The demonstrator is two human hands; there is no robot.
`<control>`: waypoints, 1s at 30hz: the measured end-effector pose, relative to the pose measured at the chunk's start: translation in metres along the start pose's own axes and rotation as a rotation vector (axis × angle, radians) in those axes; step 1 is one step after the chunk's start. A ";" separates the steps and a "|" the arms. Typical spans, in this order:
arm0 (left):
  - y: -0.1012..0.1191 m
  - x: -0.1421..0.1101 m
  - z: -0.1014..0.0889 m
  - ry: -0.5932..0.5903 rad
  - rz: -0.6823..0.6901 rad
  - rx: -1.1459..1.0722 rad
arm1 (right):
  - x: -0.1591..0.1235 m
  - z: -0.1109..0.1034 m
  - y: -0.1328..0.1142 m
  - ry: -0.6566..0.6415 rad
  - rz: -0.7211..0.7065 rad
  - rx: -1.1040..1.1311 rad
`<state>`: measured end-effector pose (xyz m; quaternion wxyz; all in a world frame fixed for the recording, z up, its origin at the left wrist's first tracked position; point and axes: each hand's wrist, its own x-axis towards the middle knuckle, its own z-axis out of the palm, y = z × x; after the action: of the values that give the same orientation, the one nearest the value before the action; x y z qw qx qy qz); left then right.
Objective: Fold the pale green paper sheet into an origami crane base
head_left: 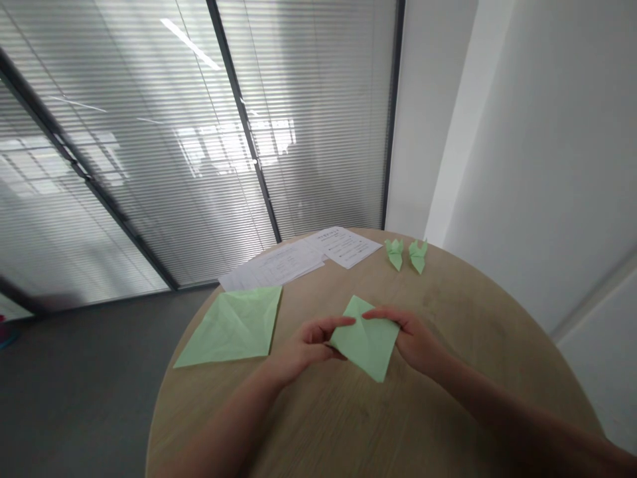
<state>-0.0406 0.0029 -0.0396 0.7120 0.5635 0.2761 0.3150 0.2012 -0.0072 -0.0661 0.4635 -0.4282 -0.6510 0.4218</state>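
A small folded square of light green paper (367, 342) lies on the round wooden table (448, 312) in front of me. My left hand (311, 345) pinches its left edge, forefinger stretched across the top and thumb under the side. My right hand (411, 335) grips its right edge, forefinger pointing left over the sheet. The two fingertips nearly meet above the paper.
A larger creased green sheet (233, 326) lies flat at the table's left. White printed pages (298, 260) sit at the far edge. Two small folded green paper figures (405, 253) stand at the far right. Blinds and a white wall stand behind the table.
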 end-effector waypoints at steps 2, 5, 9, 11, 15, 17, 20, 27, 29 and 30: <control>0.001 0.001 -0.002 0.045 0.021 0.000 | -0.001 -0.001 0.001 -0.039 -0.090 -0.061; -0.001 0.005 -0.001 0.231 0.013 0.102 | -0.003 0.000 0.001 -0.112 -0.188 -0.142; -0.009 0.009 -0.001 0.265 -0.120 0.293 | -0.007 0.002 -0.003 -0.236 -0.230 -0.193; -0.012 0.010 -0.002 0.291 -0.146 0.362 | -0.007 0.001 -0.005 -0.290 -0.202 -0.142; -0.013 0.011 -0.007 0.407 -0.113 0.377 | -0.003 -0.006 -0.005 -0.360 0.048 0.277; -0.012 0.012 -0.008 0.436 -0.084 0.364 | -0.001 -0.008 -0.003 -0.356 0.187 0.496; -0.012 0.013 -0.009 0.454 -0.051 0.382 | 0.001 -0.005 0.000 -0.244 0.337 0.498; -0.011 0.012 -0.003 0.450 0.020 0.368 | -0.001 0.014 -0.006 -0.221 0.379 0.097; -0.010 0.011 -0.001 0.487 0.002 0.337 | -0.002 0.015 -0.009 -0.232 0.357 0.095; -0.009 0.011 0.000 0.501 -0.001 0.323 | -0.003 0.015 -0.010 -0.234 0.350 0.097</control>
<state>-0.0328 0.0096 -0.0491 0.5229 0.5743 0.4900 0.3959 0.1858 -0.0151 -0.0600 0.3245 -0.4600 -0.5949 0.5738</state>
